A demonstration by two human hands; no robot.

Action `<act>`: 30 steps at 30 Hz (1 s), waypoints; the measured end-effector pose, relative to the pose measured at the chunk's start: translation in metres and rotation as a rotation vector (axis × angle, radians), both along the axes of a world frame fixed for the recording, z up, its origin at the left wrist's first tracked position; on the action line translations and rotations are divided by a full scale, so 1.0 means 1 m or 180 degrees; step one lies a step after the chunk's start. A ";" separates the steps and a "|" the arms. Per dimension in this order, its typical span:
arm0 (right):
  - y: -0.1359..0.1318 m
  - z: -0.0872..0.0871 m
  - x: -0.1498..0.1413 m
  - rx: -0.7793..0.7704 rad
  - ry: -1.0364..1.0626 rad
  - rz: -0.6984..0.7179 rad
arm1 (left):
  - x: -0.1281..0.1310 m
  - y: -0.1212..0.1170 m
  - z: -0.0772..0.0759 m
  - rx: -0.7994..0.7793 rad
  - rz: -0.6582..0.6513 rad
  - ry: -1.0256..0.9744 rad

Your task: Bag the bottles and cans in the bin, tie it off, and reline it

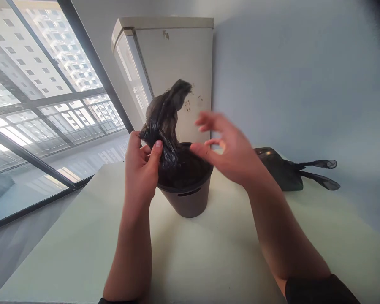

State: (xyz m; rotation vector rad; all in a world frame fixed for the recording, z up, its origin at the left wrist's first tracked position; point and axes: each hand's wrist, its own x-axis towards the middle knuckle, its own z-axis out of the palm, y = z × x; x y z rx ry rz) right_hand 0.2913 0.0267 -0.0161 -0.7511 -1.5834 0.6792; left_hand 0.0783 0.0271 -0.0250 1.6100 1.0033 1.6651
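A black plastic bag (pixel 167 114) rises out of a dark trash can (pixel 193 202), its upper part standing up and bending to the right. My left hand (pixel 144 158) grips the bag at the can's left rim, thumb pressed on the plastic. On the other side, my right hand (pixel 226 147) hovers over the can's right rim, fingers apart and slightly blurred, with nothing in them. The lower part of the bag lies inside the can, where the dark interior hides its shape.
The can stands on a pale table (pixel 190 261). A second black bag (pixel 280 169) with two handle loops lies at the right, by the wall. Behind the can is a worn white refrigerator (pixel 177 55). A glass sliding door (pixel 44 105) is on the left.
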 end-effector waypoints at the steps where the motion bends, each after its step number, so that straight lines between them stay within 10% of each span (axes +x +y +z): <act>1: 0.000 -0.002 -0.002 -0.0163 -0.0302 0.0280 | 0.000 0.001 -0.001 0.0013 0.0008 -0.0045; 8: 0.007 -0.001 -0.003 -0.0575 0.0634 0.0225 | -0.013 0.007 -0.001 0.0354 0.0559 -0.0286; 11: 0.009 0.000 -0.006 -0.0698 0.0898 0.0287 | -0.002 -0.004 0.002 0.0160 0.0022 0.0209; 14: 0.007 -0.002 -0.010 -0.0655 0.0848 0.0428 | 0.014 -0.018 0.004 -0.0002 -0.0453 0.0544; 30: 0.012 0.000 0.041 -0.0527 0.0139 -0.0233 | -0.007 -0.017 0.015 0.0443 0.0438 -0.0888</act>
